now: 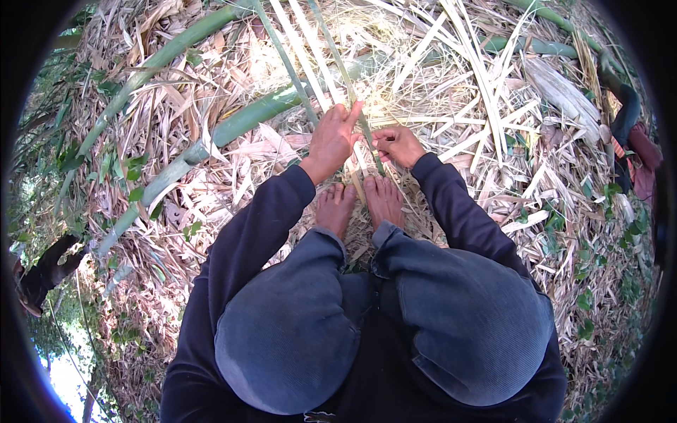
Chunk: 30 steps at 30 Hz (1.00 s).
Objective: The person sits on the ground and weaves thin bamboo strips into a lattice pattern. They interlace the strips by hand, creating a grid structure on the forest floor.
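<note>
A fat green pole (pixel 257 113) lies in the way, past the left hand (pixel 330 144) and to its left. Long pale strips (pixel 486 82) crisscross past the right hand (pixel 400 146). Bare feet (pixel 384 199) and bent knees (pixel 285 338) block the near side. A hand could pass over the dry leaves (pixel 196 208) between the pole and left sleeve (pixel 262 215).

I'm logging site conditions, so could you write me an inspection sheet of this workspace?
Surface: ground strewn with dry leaves.
Job's things: a long, narrow green strip running between the hands toward the bare feet.
Clutter: loose pale strips at upper right; a thick green pole left of the work.
Hands: left hand and right hand at the green strip; exact grip unclear.
Cables: nothing seen.
Surroundings: leafy plants at left; apparently another person at the right rim.
</note>
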{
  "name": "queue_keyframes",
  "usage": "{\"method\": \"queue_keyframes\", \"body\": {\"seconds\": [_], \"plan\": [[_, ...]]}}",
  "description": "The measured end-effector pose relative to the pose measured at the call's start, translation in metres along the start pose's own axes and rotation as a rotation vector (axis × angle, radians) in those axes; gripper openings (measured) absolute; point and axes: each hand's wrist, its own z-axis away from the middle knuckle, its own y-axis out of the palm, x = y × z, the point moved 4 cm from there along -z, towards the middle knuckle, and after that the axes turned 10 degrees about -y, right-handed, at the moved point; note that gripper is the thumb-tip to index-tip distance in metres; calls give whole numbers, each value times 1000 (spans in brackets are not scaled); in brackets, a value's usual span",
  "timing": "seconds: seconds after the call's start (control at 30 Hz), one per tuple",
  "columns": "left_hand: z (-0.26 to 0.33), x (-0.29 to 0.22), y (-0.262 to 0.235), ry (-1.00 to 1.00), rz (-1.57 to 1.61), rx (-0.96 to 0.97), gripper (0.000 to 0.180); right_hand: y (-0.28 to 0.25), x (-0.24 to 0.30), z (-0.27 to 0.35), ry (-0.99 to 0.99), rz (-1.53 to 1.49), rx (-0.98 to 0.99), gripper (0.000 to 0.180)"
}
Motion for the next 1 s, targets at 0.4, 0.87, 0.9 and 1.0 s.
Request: {"method": "queue_keyframes", "body": {"seconds": [0.4, 0.87, 0.9, 1.0], "plan": [[-1, -4, -8, -21, -7, 38, 72, 0, 5, 1, 58, -20, 38, 23], [30, 47, -20, -833, 496, -273, 23, -4, 8, -4, -183, 392, 12, 19], [34, 52, -18, -842, 484, -250, 23, 2, 23, -2, -195, 462, -5, 25], [36, 59, -9, -945, 697, -90, 23, 8, 38, 1, -242, 584, -40, 25]]}}
